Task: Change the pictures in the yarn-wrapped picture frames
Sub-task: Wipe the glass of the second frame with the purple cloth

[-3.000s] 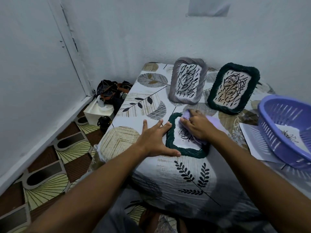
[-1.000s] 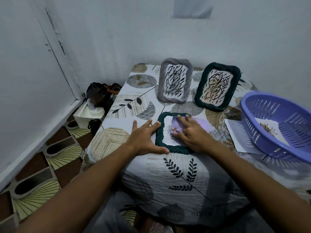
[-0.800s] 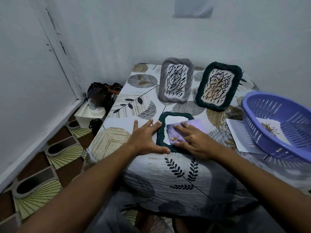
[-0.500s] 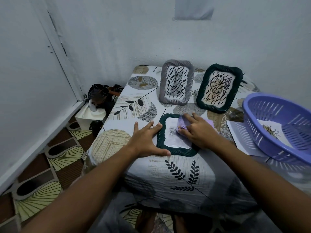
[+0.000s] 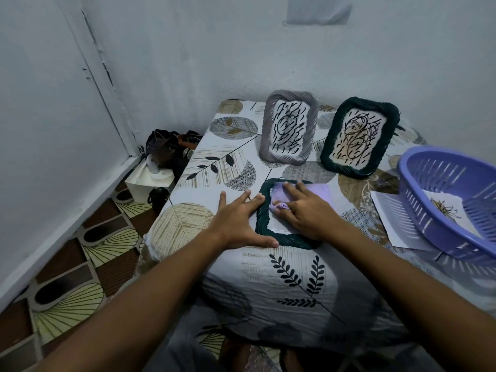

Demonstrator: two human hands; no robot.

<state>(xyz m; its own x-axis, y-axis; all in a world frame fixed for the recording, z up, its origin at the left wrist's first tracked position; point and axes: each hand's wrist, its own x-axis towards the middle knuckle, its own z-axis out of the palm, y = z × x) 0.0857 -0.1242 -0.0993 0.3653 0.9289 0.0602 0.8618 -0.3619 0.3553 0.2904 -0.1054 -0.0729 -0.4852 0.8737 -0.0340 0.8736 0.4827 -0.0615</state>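
The dark green frame [image 5: 264, 224] lies flat near the table's [image 5: 268, 285] front edge, the left hand [image 5: 236, 218] with spread fingers pressing beside it, the right hand [image 5: 306, 210] pressing a purple cloth [image 5: 280, 196] on its picture with straight fingers, and hard rubbing could wrinkle the paper.

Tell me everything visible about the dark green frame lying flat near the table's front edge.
The dark green yarn-wrapped rectangular frame has rounded corners and a twisted, ropy wrap. It lies flat on the leaf-print tablecloth. The left hand rests open against its left side, thumb along its front edge. The right hand presses a lilac cloth onto its pale centre, hiding most of it.
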